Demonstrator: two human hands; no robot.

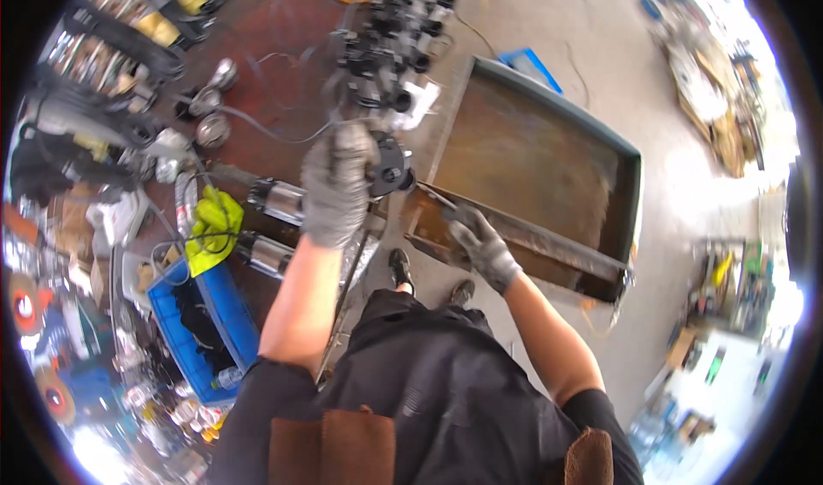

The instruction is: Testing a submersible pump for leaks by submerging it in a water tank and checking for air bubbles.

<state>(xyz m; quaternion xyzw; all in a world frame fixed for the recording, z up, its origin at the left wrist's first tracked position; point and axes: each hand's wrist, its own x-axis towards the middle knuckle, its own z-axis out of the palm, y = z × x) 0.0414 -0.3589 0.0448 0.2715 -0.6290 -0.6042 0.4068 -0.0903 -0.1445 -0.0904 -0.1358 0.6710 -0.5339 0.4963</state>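
My left hand (pixel 339 189), in a grey work glove, closes on a black metal part (pixel 392 168) with a round end, held over the edge of the dark red bench (pixel 283 91). My right hand (pixel 485 249), gloved alike, grips a thin metal rod-like tool (pixel 437 196). The tool points up and left, its tip at or close to the black part; whether they touch is unclear. Motion smears both hands, and the tool's rear end is hidden in the right glove. Left of my left hand lies a shiny metal cylinder (pixel 281 200) on the bench.
A large rusty metal tray (pixel 531 142) stands to the right. Rows of black parts (pixel 390 48) fill the bench's far end. At left are a yellow-green cloth (pixel 214 228), a blue crate (pixel 231 314) and loose metal pieces. White paper (pixel 418 104) lies by the black parts.
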